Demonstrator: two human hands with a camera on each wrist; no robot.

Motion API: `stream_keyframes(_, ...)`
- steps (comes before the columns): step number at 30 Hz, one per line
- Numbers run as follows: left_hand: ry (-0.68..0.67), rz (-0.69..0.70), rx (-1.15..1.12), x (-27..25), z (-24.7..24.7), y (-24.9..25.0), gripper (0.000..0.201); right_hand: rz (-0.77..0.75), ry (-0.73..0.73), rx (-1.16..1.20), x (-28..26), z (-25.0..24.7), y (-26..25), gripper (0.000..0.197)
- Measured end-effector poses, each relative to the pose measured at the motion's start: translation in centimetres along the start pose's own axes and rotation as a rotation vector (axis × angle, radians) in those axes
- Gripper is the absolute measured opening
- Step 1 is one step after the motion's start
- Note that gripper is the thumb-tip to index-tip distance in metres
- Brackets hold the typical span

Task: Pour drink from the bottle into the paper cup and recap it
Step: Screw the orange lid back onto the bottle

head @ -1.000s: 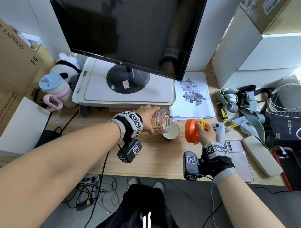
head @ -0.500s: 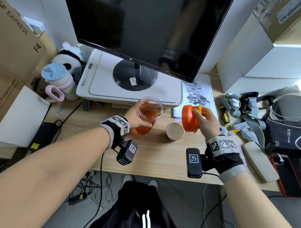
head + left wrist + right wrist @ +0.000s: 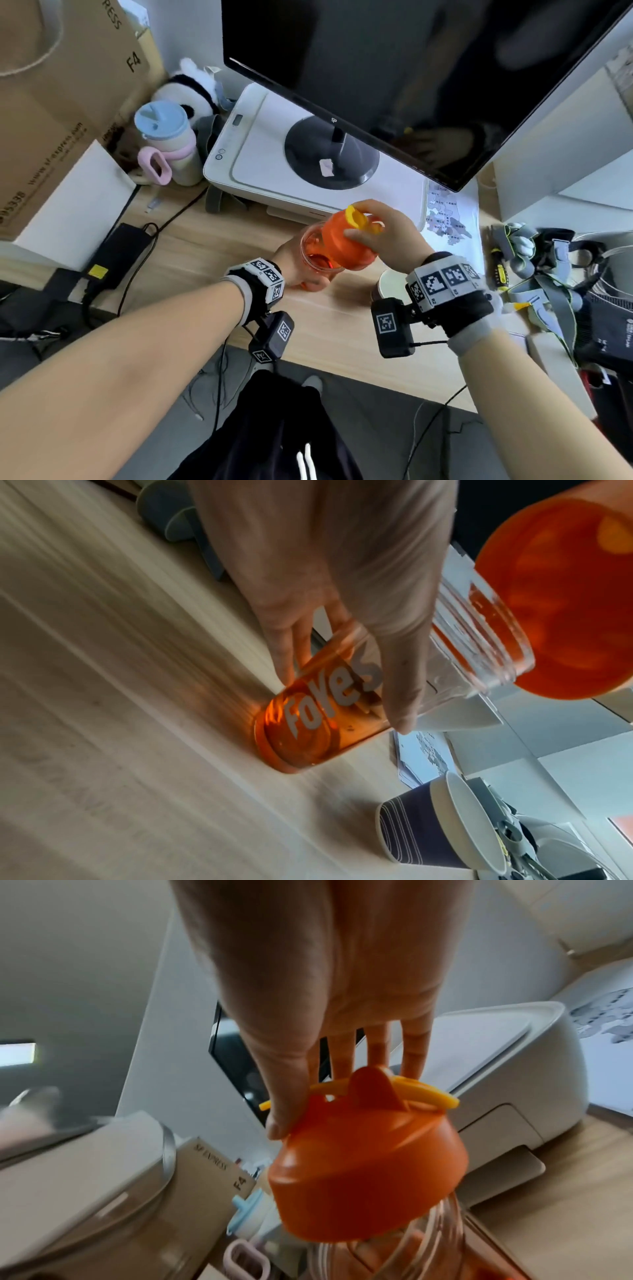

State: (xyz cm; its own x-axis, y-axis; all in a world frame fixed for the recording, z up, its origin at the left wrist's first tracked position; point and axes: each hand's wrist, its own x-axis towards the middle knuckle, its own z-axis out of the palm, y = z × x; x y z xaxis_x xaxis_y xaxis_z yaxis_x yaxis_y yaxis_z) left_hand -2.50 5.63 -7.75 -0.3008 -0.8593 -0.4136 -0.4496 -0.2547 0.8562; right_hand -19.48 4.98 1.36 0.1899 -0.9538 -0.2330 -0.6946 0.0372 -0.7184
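Observation:
A clear bottle [image 3: 313,255] of orange drink stands upright on the wooden desk [image 3: 191,246], gripped round its body by my left hand [image 3: 298,270]. In the left wrist view the fingers [image 3: 400,685] wrap the bottle [image 3: 318,723]. My right hand [image 3: 383,236] holds the orange cap [image 3: 346,245] with its yellow loop tilted over the bottle's mouth, covering part of it; the right wrist view shows the cap [image 3: 366,1164] above the clear neck [image 3: 404,1248]. The dark striped paper cup [image 3: 390,286] stands just right of the bottle, partly hidden by my right wrist. It also shows in the left wrist view [image 3: 431,829].
A monitor [image 3: 394,68] on a white printer [image 3: 274,164] stands right behind the bottle. A pastel lidded mug [image 3: 168,144] and cardboard boxes [image 3: 58,102] are at the left. Paper sheets [image 3: 448,219], straps and tools [image 3: 534,260] crowd the right. A black adapter [image 3: 116,253] lies at left.
The bottle went from tipped over the cup to upright on the desk, further left. My right hand carried the orange cap leftward until it sits over the bottle's mouth.

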Motion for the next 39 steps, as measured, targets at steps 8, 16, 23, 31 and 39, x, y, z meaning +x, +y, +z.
stream_keyframes(8,-0.087,-0.018,0.095,-0.2,-0.5,-0.7,0.056,-0.091,-0.119,-0.25,0.9,2.9,-2.3,0.048)
stream_keyframes(16,-0.117,-0.028,-0.041,-0.3,-0.7,-0.9,0.065,-0.059,-0.011,-0.527,1.1,4.4,-3.3,0.055)
stream_keyframes(23,-0.179,-0.042,-0.127,-0.4,-0.8,-1.2,0.048,0.004,-0.02,-0.592,2.0,4.0,-3.7,0.056)
stream_keyframes(31,-0.059,-0.045,-0.054,0.2,-0.6,-1.5,0.075,0.123,-0.124,-0.734,1.0,1.3,-3.3,0.042)
stream_keyframes(39,-0.164,-0.038,-0.146,0.2,-0.8,-1.4,0.065,0.005,-0.148,-0.504,0.3,-1.0,-2.9,0.025)
